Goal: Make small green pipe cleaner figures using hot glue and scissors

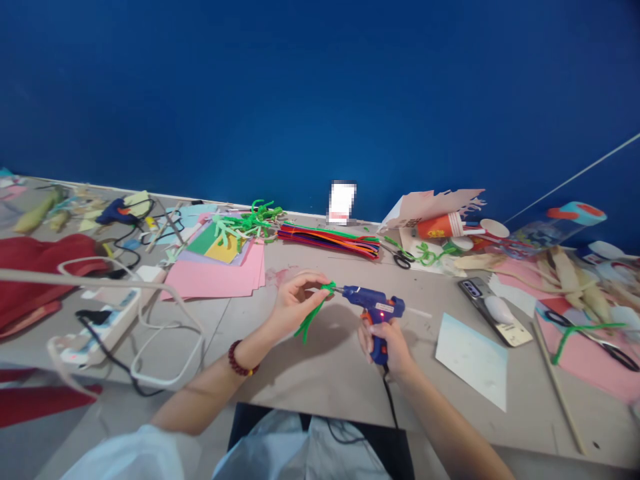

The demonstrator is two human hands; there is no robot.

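Observation:
Pinched in my left hand (297,303) is a bunch of green pipe cleaners (311,321), its twisted top poking out by the fingertips and its loose ends hanging below. My right hand (387,340) wraps round the handle of a blue hot glue gun (373,301), fingers by the orange trigger. A small red light glows on the gun's side. The metal nozzle points left and meets or nearly meets the top of the green bunch; whether it touches, I cannot tell. A black cord (391,397) runs down from the gun's handle.
Bundled coloured pipe cleaners (327,240) lie at the back, near black-handled scissors (401,259). Pink paper (215,277) and a power strip (107,327) with looping cables are left. A pale blue card (473,360), a phone (493,310) and a wooden stick (557,383) lie right.

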